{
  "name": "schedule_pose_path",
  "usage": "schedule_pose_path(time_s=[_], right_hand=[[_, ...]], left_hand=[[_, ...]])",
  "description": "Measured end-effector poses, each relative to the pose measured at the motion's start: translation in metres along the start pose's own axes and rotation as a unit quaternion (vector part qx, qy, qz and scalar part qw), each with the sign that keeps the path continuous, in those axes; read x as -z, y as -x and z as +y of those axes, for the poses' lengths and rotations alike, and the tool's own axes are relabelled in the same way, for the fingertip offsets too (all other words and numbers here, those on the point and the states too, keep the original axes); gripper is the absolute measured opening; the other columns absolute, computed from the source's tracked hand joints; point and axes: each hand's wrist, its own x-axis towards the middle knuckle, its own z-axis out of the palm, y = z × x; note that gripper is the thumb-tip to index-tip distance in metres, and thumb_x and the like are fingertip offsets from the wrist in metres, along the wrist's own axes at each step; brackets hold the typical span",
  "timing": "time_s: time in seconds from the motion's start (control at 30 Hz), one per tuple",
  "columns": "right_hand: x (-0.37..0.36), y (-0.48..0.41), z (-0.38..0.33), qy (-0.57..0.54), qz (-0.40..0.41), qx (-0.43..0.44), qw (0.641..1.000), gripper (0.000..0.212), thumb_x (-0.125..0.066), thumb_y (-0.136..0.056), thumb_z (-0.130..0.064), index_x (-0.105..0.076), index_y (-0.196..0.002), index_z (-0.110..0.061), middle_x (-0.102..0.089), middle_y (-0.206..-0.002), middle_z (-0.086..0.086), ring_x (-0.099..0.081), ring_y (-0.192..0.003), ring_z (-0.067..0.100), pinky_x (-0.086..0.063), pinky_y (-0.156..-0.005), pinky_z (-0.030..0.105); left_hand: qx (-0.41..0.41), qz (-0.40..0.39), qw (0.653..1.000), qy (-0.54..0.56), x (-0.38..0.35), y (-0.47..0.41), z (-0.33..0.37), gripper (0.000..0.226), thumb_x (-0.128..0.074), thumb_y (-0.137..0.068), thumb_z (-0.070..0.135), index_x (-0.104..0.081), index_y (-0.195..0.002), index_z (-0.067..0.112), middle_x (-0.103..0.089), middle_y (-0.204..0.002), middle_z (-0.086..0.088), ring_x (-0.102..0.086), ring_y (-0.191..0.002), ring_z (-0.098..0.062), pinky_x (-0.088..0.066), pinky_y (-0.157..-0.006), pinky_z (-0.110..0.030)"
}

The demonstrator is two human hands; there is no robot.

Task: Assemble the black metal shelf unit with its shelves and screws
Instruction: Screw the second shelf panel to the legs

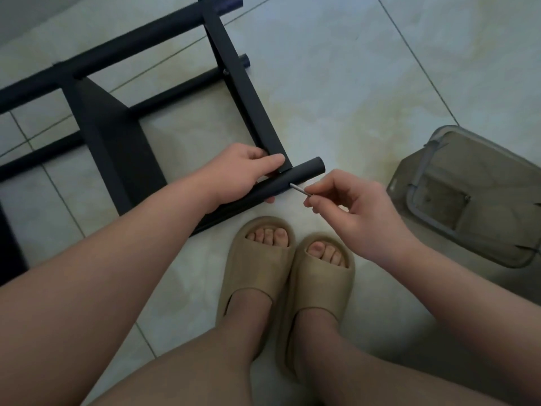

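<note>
The black metal shelf unit (117, 136) lies on its side on the tiled floor, with two shelves set between its tubular posts. My left hand (243, 174) grips the near post (304, 172) and the corner of the end shelf (248, 95) together. My right hand (354, 206) pinches a thin silver tool (300, 191), whose tip meets the side of the near post close to its open end. Whether a screw sits at the tip is too small to tell.
A grey translucent plastic container (468, 194) lies on the floor to the right. My feet in beige slides (287, 276) stand just below the post. Pale floor tiles (336, 83) surround the shelf unit.
</note>
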Motion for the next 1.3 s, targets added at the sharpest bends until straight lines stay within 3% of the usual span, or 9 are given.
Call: schedule_pose_path(time_s=[0.07,0.2,0.27,0.47,0.6,0.77,1.0,1.3], right_hand=[[-0.002,0.0,0.0,0.01,0.0,0.002,1.0,0.019,-0.07,-0.092,-0.001,-0.071,-0.092,-0.02,-0.075,-0.085,-0.008,-0.071,-0.083,0.011,-0.057,-0.084,0.03],[-0.007,-0.002,-0.003,0.061,0.001,0.027,0.998,0.012,-0.073,-0.09,-0.004,-0.072,-0.094,-0.016,-0.071,-0.086,-0.017,-0.069,-0.083,0.0,-0.051,-0.079,0.012],[-0.01,-0.003,-0.004,0.073,-0.001,0.032,0.997,0.009,-0.074,-0.09,-0.005,-0.072,-0.093,-0.013,-0.069,-0.085,-0.021,-0.067,-0.082,-0.003,-0.048,-0.078,0.009],[-0.014,-0.006,-0.004,0.067,0.002,0.019,0.998,0.007,-0.073,-0.091,-0.006,-0.074,-0.094,-0.013,-0.071,-0.084,-0.018,-0.068,-0.081,0.003,-0.05,-0.076,0.013],[-0.016,-0.01,-0.001,0.044,0.007,-0.004,0.999,0.009,-0.072,-0.092,-0.005,-0.074,-0.095,-0.013,-0.073,-0.084,-0.013,-0.069,-0.079,0.005,-0.051,-0.076,0.016],[-0.022,-0.014,0.0,-0.074,0.021,-0.07,0.995,0.02,-0.071,-0.09,0.002,-0.072,-0.087,-0.017,-0.075,-0.08,0.003,-0.071,-0.076,0.018,-0.059,-0.081,0.032],[-0.031,-0.011,-0.002,-0.199,0.054,-0.109,0.973,0.018,-0.066,-0.09,0.01,-0.07,-0.087,-0.007,-0.073,-0.072,0.001,-0.069,-0.07,0.011,-0.055,-0.07,0.021],[-0.03,-0.012,-0.001,-0.265,0.054,-0.132,0.954,0.014,-0.063,-0.092,0.01,-0.069,-0.088,-0.002,-0.072,-0.071,0.006,-0.067,-0.069,0.016,-0.058,-0.075,0.026]], left_hand=[[0.0,0.006,1.0,0.008,-0.001,0.0,-0.001,0.037,-0.055,-0.102,0.036,-0.071,-0.102,0.002,-0.074,-0.069,-0.008,-0.067,-0.055,-0.014,-0.046,-0.052,-0.015],[-0.01,0.027,1.0,-0.008,0.0,-0.005,-0.005,0.033,-0.061,-0.097,0.041,-0.075,-0.097,0.012,-0.076,-0.084,-0.006,-0.064,-0.069,-0.016,-0.05,-0.074,-0.028],[-0.011,0.041,0.999,-0.028,0.0,-0.006,-0.006,0.032,-0.062,-0.096,0.043,-0.076,-0.095,0.014,-0.072,-0.081,0.002,-0.057,-0.066,-0.009,-0.045,-0.07,-0.027],[-0.01,0.039,0.998,-0.038,0.0,-0.005,-0.004,0.033,-0.061,-0.097,0.043,-0.076,-0.096,0.014,-0.07,-0.084,0.004,-0.056,-0.07,-0.009,-0.044,-0.07,-0.025],[-0.011,0.036,0.999,-0.036,0.0,-0.005,-0.003,0.027,-0.06,-0.098,0.041,-0.074,-0.088,0.019,-0.066,-0.072,0.014,-0.056,-0.06,0.003,-0.042,-0.059,-0.014],[-0.013,0.036,0.999,-0.028,-0.001,-0.004,-0.003,0.027,-0.061,-0.098,0.041,-0.073,-0.088,0.019,-0.066,-0.073,0.009,-0.055,-0.062,-0.004,-0.041,-0.063,-0.023],[-0.013,0.039,0.999,-0.023,0.0,-0.004,-0.003,0.028,-0.061,-0.097,0.041,-0.073,-0.085,0.019,-0.064,-0.064,0.011,-0.052,-0.053,-0.002,-0.039,-0.058,-0.024],[-0.008,0.038,0.999,-0.019,-0.001,-0.005,-0.004,0.031,-0.061,-0.097,0.042,-0.074,-0.092,0.014,-0.063,-0.068,0.005,-0.05,-0.055,-0.006,-0.039,-0.059,-0.025]])
